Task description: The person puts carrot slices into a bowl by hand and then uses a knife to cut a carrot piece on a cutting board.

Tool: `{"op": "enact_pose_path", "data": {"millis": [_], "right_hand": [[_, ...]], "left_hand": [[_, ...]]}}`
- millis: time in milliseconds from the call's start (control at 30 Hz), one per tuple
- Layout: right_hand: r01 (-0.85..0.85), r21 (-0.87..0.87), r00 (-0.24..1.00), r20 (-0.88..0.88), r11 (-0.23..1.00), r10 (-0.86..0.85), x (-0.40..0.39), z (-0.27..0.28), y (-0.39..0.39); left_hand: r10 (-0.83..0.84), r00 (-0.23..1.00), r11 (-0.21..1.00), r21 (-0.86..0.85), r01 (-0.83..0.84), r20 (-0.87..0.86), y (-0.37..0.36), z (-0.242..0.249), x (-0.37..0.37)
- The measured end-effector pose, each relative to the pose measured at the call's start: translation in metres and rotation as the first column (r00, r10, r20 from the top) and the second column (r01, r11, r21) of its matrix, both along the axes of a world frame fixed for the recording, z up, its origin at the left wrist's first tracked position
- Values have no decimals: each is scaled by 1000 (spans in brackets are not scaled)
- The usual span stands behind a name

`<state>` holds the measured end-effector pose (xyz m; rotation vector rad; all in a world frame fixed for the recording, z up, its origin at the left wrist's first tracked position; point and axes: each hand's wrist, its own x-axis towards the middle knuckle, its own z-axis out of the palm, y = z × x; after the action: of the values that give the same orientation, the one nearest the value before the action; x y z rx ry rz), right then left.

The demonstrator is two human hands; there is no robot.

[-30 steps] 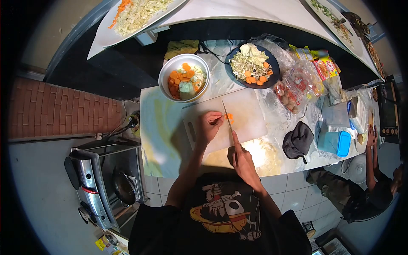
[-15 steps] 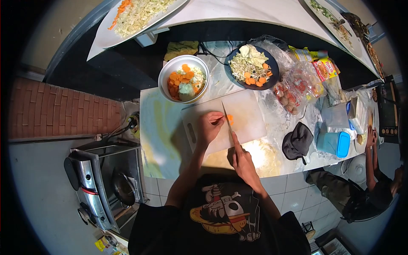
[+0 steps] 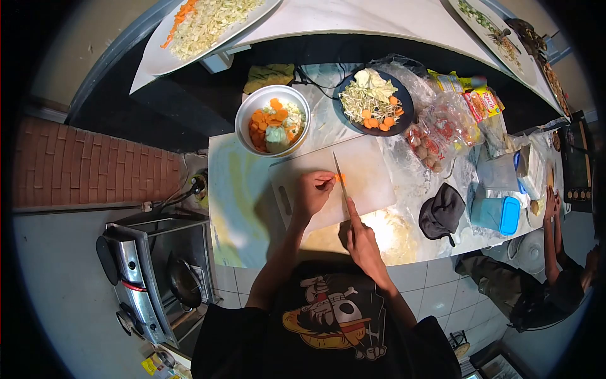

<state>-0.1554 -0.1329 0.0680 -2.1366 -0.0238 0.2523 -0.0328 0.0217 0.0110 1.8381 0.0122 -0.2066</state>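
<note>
A white cutting board (image 3: 372, 180) lies on the counter in front of me. My left hand (image 3: 315, 192) is closed over its middle, fingertips pinched on an orange carrot piece (image 3: 339, 177). My right hand (image 3: 364, 243) grips a kitchen knife (image 3: 341, 172) by the handle, index finger stretched along it. The blade points away from me and lies across the carrot, close beside my left fingertips. How much carrot my left fingers cover is hidden.
Behind the board stand a pot (image 3: 240, 120) of carrot slices and chopped vegetables and a dark plate (image 3: 409, 114) of sprouts, cabbage and carrot. Plastic bags (image 3: 435, 129), a black cap (image 3: 442, 211) and a blue container (image 3: 492, 211) sit rightward. Another person (image 3: 549, 290) works at far right.
The knife has shifted slightly to the right at its tip, and its blade now crosses the carrot. My left hand stays nearly in place on the carrot.
</note>
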Motion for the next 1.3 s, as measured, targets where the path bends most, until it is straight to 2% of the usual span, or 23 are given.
{"op": "enact_pose_path", "data": {"millis": [67,333,967,1300], "right_hand": [[20,18,999,38,1000,-21,0,-2,1],[-33,10,999,-40,999,33,-1,0,0],[-45,54,999,-22,998,46,-2,-6,0],[-61,9,998,-19,998,61,1,1,1]], "left_hand": [[-14,1000,1000,10,14,-6,2,-2,0],[-33,997,999,29,31,65,11,-7,-3],[-17,997,999,44,14,73,13,-1,-4],[28,998,999,29,-30,61,10,-6,-5]]}}
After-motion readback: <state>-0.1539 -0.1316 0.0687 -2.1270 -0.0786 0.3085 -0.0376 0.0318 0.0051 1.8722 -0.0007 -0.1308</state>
